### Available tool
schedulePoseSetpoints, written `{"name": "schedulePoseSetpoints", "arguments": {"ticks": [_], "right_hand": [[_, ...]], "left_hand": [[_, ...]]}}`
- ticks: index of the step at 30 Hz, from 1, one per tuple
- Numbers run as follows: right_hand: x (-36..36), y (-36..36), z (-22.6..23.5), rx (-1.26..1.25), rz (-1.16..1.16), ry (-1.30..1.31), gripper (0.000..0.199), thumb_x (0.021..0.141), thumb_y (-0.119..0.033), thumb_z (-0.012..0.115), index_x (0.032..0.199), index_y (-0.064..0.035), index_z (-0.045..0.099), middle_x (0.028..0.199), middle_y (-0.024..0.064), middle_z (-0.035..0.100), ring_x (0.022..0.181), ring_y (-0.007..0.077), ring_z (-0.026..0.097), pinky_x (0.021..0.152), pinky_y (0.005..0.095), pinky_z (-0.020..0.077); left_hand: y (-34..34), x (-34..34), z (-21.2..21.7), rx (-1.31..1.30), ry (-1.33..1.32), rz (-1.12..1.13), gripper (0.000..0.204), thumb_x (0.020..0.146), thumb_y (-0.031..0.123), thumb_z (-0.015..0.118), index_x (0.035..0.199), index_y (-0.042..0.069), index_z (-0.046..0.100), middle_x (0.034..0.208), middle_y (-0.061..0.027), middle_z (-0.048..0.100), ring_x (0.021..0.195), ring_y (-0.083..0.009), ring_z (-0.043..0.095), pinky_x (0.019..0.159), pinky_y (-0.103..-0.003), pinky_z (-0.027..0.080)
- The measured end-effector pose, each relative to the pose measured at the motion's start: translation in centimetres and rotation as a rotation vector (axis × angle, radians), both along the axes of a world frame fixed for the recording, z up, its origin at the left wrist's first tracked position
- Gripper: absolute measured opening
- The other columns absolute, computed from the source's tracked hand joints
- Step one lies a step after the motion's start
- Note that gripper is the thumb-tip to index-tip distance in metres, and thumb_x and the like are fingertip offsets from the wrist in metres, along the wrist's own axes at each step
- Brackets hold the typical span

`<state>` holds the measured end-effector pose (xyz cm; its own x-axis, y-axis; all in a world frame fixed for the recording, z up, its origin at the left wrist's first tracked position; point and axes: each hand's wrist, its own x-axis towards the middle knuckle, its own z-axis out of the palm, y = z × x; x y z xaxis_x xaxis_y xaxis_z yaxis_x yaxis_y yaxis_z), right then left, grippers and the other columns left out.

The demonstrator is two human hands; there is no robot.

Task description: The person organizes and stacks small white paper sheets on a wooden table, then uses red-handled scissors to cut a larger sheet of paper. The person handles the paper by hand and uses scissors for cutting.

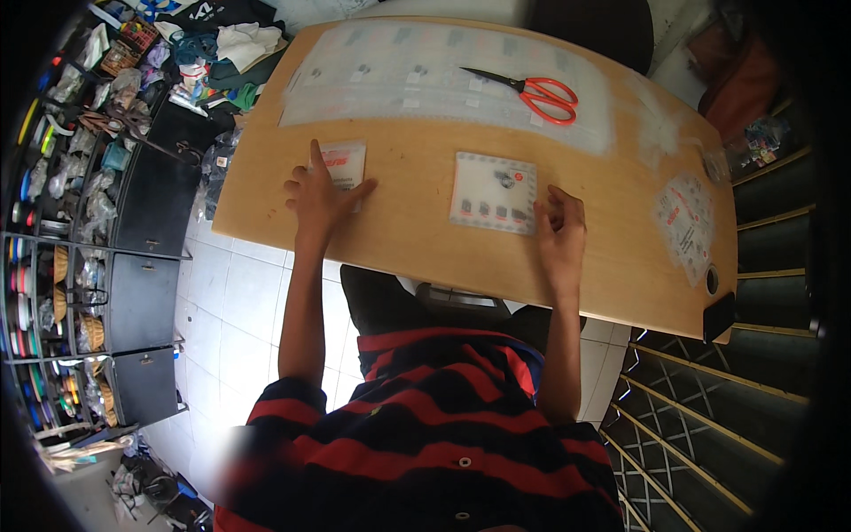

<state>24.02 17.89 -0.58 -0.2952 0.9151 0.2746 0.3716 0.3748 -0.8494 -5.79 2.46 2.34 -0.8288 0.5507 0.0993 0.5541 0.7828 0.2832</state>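
My left hand [321,197] is open, its fingers spread over a white printed packet [344,158] with red lettering. The hand covers part of that packet's left and lower side. Farther right on the table lies a square stack of white, clear-fronted printed packets [493,197] with a grey patterned border. My right hand [562,223] is at the right edge of this stack, fingers loosely bent and thumb close to the edge. I see nothing held in it, and cannot tell whether the thumb touches the stack.
Clear plastic sheets [381,89] cover the far side of the wooden table [408,151]. Scissors with red handles [548,99] lie on them. More printed packets [684,222] are at the right end. Crowded shelves [89,222] stand left; a metal folding gate [691,399] is at right.
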Motion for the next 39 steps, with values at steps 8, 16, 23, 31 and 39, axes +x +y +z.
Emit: {"name": "schedulePoseSetpoints", "arguments": {"ticks": [8,16,23,31,39], "right_hand": [[0.1,-0.5,0.2,-0.003,-0.011,0.020,0.030,0.089,-0.009,0.067,0.117,0.0005,0.062,0.103,0.0104,0.061,0.072,0.0136,0.056,0.069,0.0281,0.0496],[0.0,-3.1,0.9,0.215,-0.063,-0.046,0.027,0.089,-0.009,0.065,0.114,0.0013,0.061,0.100,0.0131,0.059,0.071,0.0201,0.058,0.068,0.0321,0.0505],[-0.1,-13.9,2.8,-1.028,0.597,0.223,0.030,0.100,-0.018,0.053,0.122,0.0022,0.055,0.104,0.0123,0.065,0.084,0.0184,0.067,0.069,0.0301,0.0561],[-3.9,-16.3,-4.4,-1.349,0.635,0.726,0.034,0.102,-0.020,0.051,0.126,0.0046,0.052,0.128,0.0156,0.057,0.112,0.0228,0.060,0.098,0.0382,0.0497],[-3.9,-16.4,-2.9,-1.054,0.660,0.496,0.026,0.099,-0.005,0.051,0.121,0.0081,0.053,0.112,0.0149,0.065,0.103,0.0196,0.064,0.095,0.0341,0.0501]], "left_hand": [[1.2,-2.0,0.0,-0.104,-0.032,-0.053,0.114,0.060,0.047,0.085,0.150,0.010,0.026,0.124,-0.0305,0.045,0.113,-0.0484,0.046,0.084,-0.061,0.045],[0.2,4.3,1.2,-0.140,-0.072,-0.181,0.109,0.059,0.040,0.084,0.148,0.010,0.029,0.119,-0.0284,0.044,0.111,-0.0482,0.045,0.085,-0.059,0.045],[-2.9,9.7,1.4,-0.108,-0.084,-0.294,0.107,0.059,0.034,0.084,0.147,0.009,0.029,0.120,-0.0271,0.042,0.106,-0.0439,0.045,0.082,-0.055,0.044],[-4.6,12.5,1.6,-0.008,-0.121,-0.318,0.105,0.062,0.032,0.087,0.147,0.008,0.030,0.122,-0.0275,0.042,0.105,-0.0438,0.046,0.085,-0.054,0.044],[-7.0,10.9,-0.2,0.314,-0.323,-0.267,0.094,0.072,0.029,0.084,0.146,0.002,0.032,0.124,-0.0245,0.047,0.107,-0.0347,0.051,0.087,-0.043,0.047]]}}
